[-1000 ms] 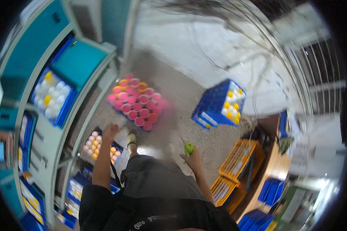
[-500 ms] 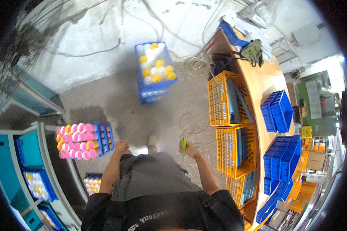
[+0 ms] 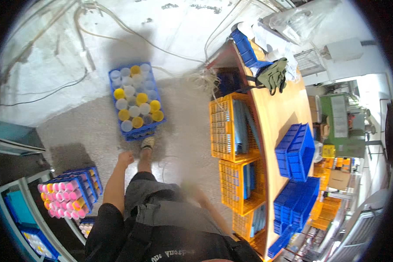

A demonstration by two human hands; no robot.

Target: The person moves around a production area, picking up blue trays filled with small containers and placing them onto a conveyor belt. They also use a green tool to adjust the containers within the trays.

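My left hand (image 3: 126,159) hangs free beside my raised leg, its fingers curled in and nothing visible in them. Motion smears my right hand (image 3: 193,192) in front of my shorts, so neither its fingers nor anything in them can be made out. Ahead on the floor stands a stack of blue crates (image 3: 137,132), close to my shoe (image 3: 147,143). Rows of white and yellow round cups (image 3: 136,91) fill its top. To the left is another stack of blue crates (image 3: 91,192), with pink, white and yellow cups (image 3: 62,200) showing in it.
Along the right runs a wooden table (image 3: 275,105) bearing empty blue bins (image 3: 296,150) and a green bag (image 3: 273,75). Orange crates (image 3: 225,126) with blue sheets stand beside it. A coiled hose (image 3: 203,81) lies near the wall. A metal-framed cabinet (image 3: 28,205) is at left.
I have stepped closer to the crate stack ahead, and the view has shifted. My right hand, earlier clearly holding a bright green hand tool, has swung in toward my body and blurred.
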